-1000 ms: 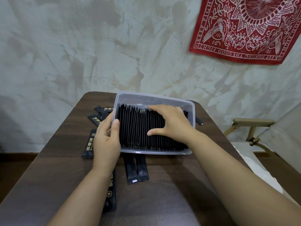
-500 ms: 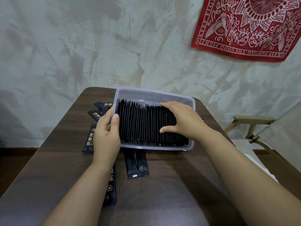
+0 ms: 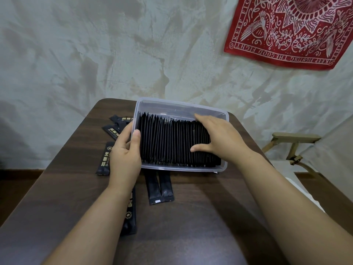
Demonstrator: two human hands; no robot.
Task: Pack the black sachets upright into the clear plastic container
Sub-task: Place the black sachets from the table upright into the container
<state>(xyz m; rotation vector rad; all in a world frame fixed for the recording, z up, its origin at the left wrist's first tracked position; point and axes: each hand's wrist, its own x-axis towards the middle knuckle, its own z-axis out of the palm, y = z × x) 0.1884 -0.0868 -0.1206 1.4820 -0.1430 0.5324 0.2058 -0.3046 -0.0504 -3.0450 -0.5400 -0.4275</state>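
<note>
Densely upright sachets (image 3: 168,144) in container (image 3: 181,105)

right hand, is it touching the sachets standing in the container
Touching. The head view shows the right hand lying flat on the upright sachets in the clear container, spread across their top edges with no gap.

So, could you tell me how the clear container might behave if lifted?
Probably fairly heavy: upright sachets nearly fill the clear container. Its thin walls likely flex; lifted only where the left hand grips, it might sag.
</note>
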